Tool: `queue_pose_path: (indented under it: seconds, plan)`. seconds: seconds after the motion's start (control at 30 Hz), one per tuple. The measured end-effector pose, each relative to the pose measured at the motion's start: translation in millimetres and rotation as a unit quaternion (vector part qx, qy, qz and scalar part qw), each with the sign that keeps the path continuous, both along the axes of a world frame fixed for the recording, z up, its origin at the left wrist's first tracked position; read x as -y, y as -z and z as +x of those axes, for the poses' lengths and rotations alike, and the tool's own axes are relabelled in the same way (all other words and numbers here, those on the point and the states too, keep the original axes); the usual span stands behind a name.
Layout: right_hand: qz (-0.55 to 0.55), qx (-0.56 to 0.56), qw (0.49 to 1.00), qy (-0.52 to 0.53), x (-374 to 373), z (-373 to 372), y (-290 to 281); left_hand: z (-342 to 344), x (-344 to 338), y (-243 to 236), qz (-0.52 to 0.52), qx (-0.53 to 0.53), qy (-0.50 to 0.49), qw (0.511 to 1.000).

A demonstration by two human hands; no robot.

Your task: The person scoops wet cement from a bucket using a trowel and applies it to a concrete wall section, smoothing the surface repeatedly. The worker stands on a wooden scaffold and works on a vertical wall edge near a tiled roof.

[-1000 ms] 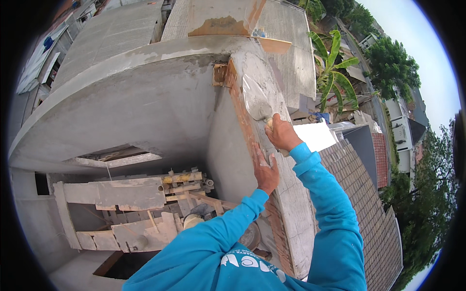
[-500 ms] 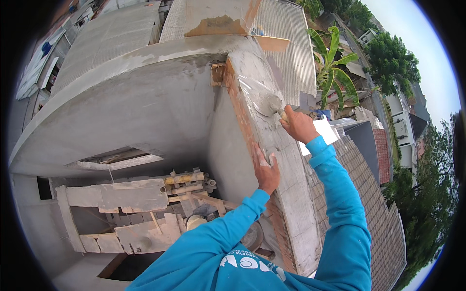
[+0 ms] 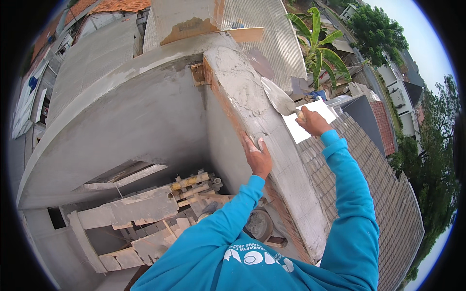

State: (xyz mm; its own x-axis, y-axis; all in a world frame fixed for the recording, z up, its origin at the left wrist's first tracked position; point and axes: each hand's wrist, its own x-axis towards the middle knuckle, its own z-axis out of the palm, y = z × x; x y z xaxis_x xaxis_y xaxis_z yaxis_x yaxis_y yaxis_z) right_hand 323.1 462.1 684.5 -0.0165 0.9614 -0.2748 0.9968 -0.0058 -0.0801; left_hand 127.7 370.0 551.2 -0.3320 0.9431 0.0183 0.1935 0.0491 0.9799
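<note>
My right hand (image 3: 314,121) is closed round the handle of a trowel (image 3: 278,97). Its mortar-coated blade is off the outer right edge of the wall top (image 3: 291,189). Wet, rough mortar (image 3: 238,80) covers the far part of that wall top; the nearer part looks smoother, with cracks. Along the wall's inner left edge runs a long wooden board (image 3: 228,102). My left hand (image 3: 258,159) grips this board, its fingers along the wood and its thumb toward the mortar. Grey smears mark the left fingers.
Below on the left is a scaffold of planks and bamboo (image 3: 145,208) inside grey walls. A round bucket (image 3: 258,225) stands near my left forearm. Right of the wall lie a tiled roof (image 3: 369,194) and a white sheet (image 3: 301,128). A banana plant (image 3: 318,46) grows beyond.
The trowel has lifted from the mortar and moved right, past the wall's outer edge; its blade has turned. My left hand stays at the board. The whole view has shifted.
</note>
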Motion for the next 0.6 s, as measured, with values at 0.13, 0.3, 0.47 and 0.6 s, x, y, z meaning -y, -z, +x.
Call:
queue_pose_path:
  seconds: [0.13,0.3,0.47,0.6]
  plan:
    - [0.047,0.063,0.996,0.032,62.3,22.7,-13.7,-2.3,-1.3,-3.3,-0.008,-0.014,0.011,1.0]
    - [0.15,-0.068,0.975,0.149,181.6,3.7,-85.5,-7.7,-2.0,-3.7,-0.008,-0.009,0.025,1.0]
    - [0.143,-0.17,0.929,0.298,336.0,-50.1,-148.6,-9.6,-3.5,-4.9,-0.016,0.006,0.05,0.999]
    - [0.043,-0.249,0.873,0.417,434.9,-91.8,-156.4,-13.0,-9.0,11.2,0.003,0.002,0.055,0.998]
